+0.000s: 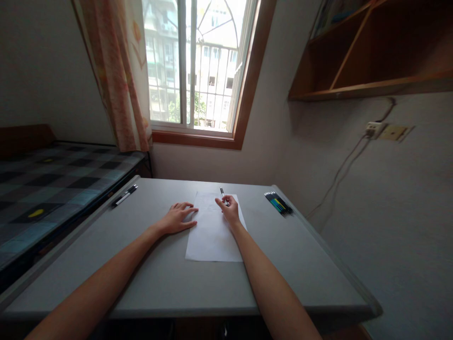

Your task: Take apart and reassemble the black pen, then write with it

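A sheet of white paper [212, 243] lies on the white table [159, 269]. Flat on the tabletop, my left hand [179, 217] has its fingers spread, with the fingertips on the left edge of the sheet. Above the upper right part of the paper, my right hand [229, 208] is closed around a pen [222, 191], whose dark end sticks up past the fingers. The hand hides the pen's lower part. Faint marks show near the top of the sheet, too small to read.
Two pens [124, 196] lie by the table's left edge. A pack of several pens [278, 204] lies near the right edge. Beyond are a bed [71, 163] at left, a window [198, 66], a curtain [122, 80], a wall shelf [371, 87] and a socket with cords [375, 130].
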`<state>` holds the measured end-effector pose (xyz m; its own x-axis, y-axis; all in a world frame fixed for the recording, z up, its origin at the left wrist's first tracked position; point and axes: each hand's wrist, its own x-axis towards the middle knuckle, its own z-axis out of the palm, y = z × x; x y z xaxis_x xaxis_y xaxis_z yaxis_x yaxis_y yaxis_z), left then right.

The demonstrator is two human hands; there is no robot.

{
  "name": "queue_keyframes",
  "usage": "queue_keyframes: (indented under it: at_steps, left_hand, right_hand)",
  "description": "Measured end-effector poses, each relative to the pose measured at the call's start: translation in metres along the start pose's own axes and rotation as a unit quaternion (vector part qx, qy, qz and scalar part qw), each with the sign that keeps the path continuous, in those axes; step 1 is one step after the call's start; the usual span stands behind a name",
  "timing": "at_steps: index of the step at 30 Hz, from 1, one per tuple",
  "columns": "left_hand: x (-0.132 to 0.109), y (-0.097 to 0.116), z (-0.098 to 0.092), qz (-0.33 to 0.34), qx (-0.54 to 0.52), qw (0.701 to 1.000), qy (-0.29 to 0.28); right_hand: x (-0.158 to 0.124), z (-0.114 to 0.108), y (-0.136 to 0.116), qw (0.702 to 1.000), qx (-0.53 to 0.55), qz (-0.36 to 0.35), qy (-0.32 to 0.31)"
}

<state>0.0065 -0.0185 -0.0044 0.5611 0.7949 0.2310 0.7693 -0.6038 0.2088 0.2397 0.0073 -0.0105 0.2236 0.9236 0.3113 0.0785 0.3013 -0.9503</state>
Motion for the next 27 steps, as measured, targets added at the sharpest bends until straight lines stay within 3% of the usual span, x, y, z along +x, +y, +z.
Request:
queue_keyframes:
  at_steps: [27]
  left_hand:
    - [-0.0004, 0.0023, -0.0022, -0.003, -0.013, 1.0, 0.001]
  right_hand:
    - [-0.0009, -0.0002, -0.0035, 1.0, -0.011, -0.009, 0.0]
